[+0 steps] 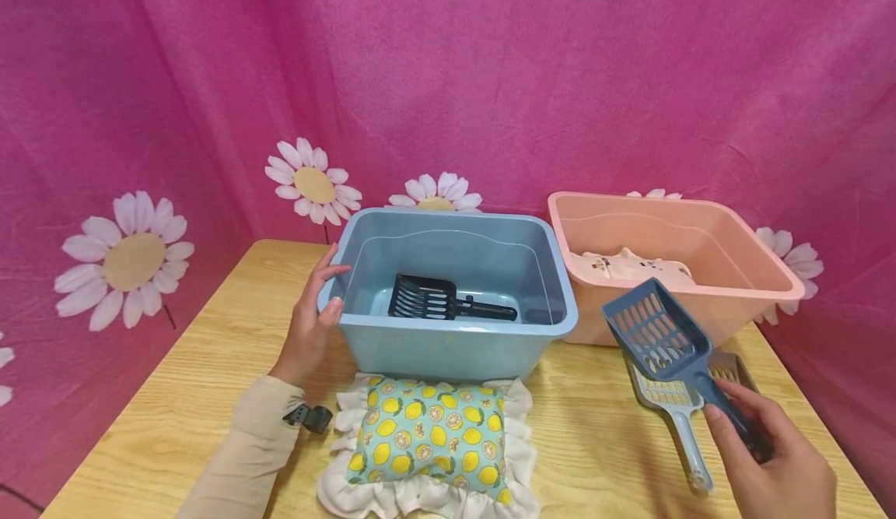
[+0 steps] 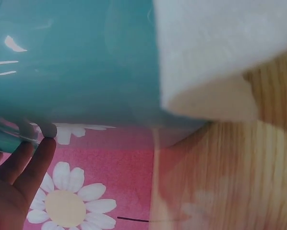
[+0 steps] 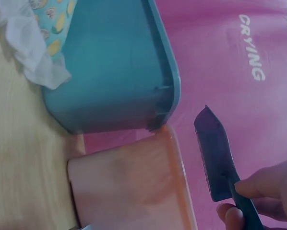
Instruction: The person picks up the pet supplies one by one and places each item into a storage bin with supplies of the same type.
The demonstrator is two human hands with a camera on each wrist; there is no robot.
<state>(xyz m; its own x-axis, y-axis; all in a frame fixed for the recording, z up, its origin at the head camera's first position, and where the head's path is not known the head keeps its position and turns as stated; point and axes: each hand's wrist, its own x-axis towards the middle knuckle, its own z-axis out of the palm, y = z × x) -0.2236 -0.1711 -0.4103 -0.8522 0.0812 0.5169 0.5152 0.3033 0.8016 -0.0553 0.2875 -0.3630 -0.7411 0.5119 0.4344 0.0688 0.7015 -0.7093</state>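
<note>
My right hand (image 1: pixel 780 457) grips the handle of a dark blue cat litter scoop (image 1: pixel 658 328), raised slotted end up in front of the pink litter box. Fingers and thumb close round that handle in the right wrist view too. My left hand (image 1: pixel 311 317) touches the left side of a blue litter box (image 1: pixel 455 348); in the left wrist view its extended fingers (image 2: pixel 35 167) meet the glossy outer wall. Inside the blue box lies a black slotted scoop (image 1: pixel 423 299). A light blue-grey scoop (image 1: pixel 689 441) lies on the table beneath the raised one.
The pink litter box (image 1: pixel 700 301) stands right of the blue one, holding a pale patterned cloth item (image 1: pixel 633 268). A lemon-print cushion (image 1: pixel 434 433) with white ruffles lies in front. Behind the raised scoop, a brownish-grey scoop (image 1: pixel 731 367) partly shows. A pink flowered curtain (image 1: pixel 448 75) backs the wooden table (image 1: pixel 182 410).
</note>
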